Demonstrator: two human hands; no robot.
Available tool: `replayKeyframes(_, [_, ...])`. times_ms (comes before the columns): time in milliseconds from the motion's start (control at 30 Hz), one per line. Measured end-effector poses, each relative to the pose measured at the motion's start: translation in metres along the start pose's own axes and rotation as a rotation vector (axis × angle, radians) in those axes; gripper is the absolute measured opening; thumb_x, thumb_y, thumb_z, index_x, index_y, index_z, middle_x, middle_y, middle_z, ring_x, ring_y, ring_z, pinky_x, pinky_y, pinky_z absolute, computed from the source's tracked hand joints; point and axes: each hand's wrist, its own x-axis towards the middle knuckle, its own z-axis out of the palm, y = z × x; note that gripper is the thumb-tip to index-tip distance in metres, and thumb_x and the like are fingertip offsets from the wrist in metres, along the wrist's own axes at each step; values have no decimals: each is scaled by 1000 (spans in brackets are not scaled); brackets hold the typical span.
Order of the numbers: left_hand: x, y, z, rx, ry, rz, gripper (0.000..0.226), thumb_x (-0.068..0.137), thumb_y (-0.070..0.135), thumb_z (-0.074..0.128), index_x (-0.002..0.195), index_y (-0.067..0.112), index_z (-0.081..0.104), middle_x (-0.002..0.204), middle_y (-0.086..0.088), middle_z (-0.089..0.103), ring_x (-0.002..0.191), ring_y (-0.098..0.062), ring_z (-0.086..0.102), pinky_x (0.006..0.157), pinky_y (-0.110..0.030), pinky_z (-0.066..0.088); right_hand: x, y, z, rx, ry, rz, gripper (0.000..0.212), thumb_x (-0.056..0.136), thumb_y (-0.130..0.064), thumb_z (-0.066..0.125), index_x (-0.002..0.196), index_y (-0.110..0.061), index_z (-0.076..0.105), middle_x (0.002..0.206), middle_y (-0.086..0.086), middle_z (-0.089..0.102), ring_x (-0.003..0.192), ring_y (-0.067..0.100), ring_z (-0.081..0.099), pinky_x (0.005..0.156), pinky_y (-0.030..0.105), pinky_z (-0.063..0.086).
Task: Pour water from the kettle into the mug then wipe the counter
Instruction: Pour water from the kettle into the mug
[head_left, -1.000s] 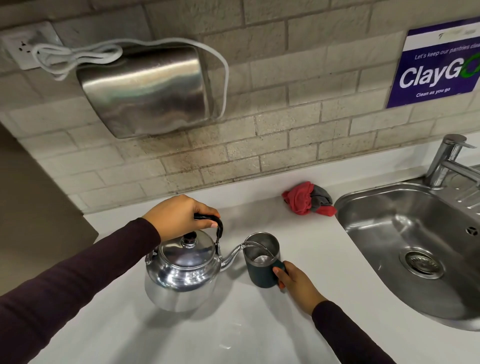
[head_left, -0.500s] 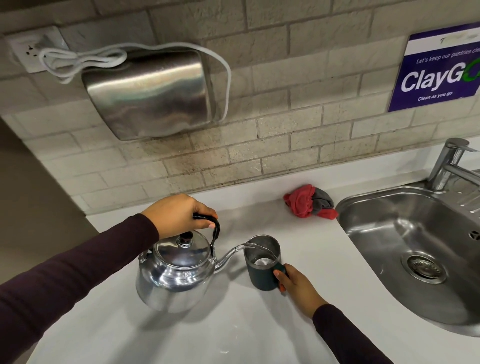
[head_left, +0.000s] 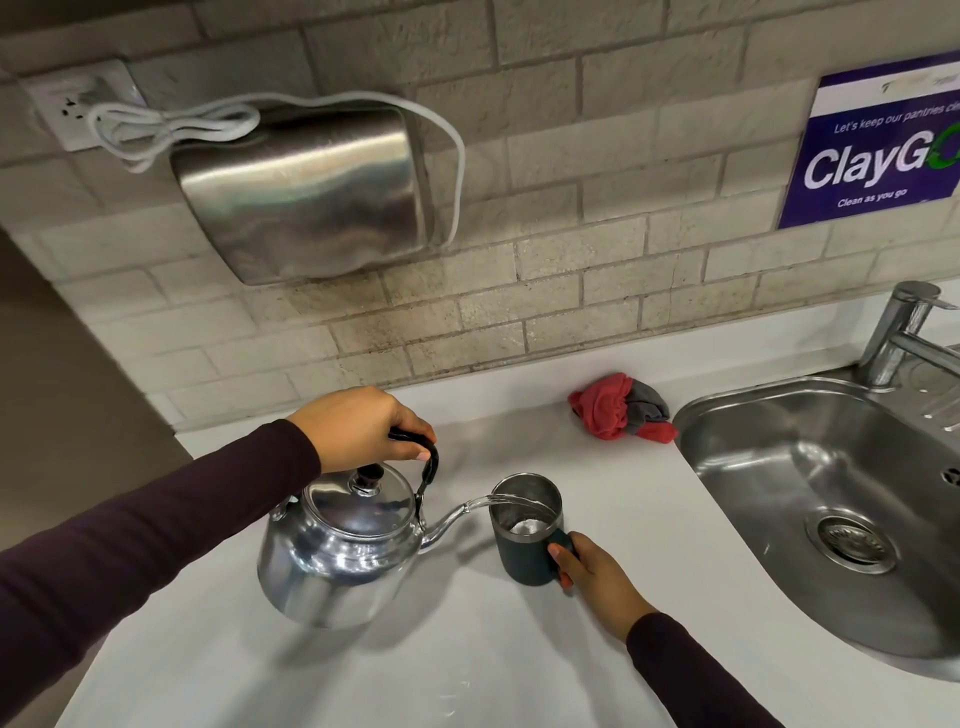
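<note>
Your left hand (head_left: 358, 427) grips the shiny round kettle's (head_left: 337, 551) black handle; your right hand (head_left: 597, 577) clasps the dark, steel-lined mug (head_left: 524, 540), catching water.

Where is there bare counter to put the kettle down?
Bare counter in front of the kettle and mug, and behind them up to the cloth. It is tight between mug and sink.

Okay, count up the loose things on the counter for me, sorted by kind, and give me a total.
Kettles: 1, the kettle, tilted by the left hand
Mugs: 1, the mug, steadied by the right hand
Cloths: 1, the red and grey cloth beside the sink
Total: 3
</note>
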Motion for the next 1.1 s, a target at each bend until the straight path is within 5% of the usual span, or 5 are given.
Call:
replayKeyframes(200, [0, 2, -2, 9, -14, 6, 23, 81, 50, 59, 104, 49, 63, 80, 28, 69, 62, 15, 54, 59, -15, 42, 0, 0, 0, 0, 1, 0, 29, 96, -32, 45, 68, -24, 43, 65, -3, 48, 62, 10, 44, 64, 21, 40])
replayKeyframes(533, [-3, 0, -1, 33, -25, 3, 24, 82, 49, 58, 105, 47, 63, 91, 20, 73, 73, 0, 61, 72, -29, 53, 0, 0, -1, -3, -1, 2, 28, 96, -31, 45, 70, -22, 44, 66, -2, 48, 62, 11, 45, 65, 21, 40])
replayKeyframes(1100, [-8, 2, -1, 33, -19, -25, 23, 82, 49, 59, 104, 47, 63, 86, 22, 71, 61, 13, 51, 59, -11, 39, -2, -3, -1, 23, -6, 1, 29, 96, -30, 45, 69, -22, 43, 66, -1, 48, 64, 14, 44, 67, 22, 40])
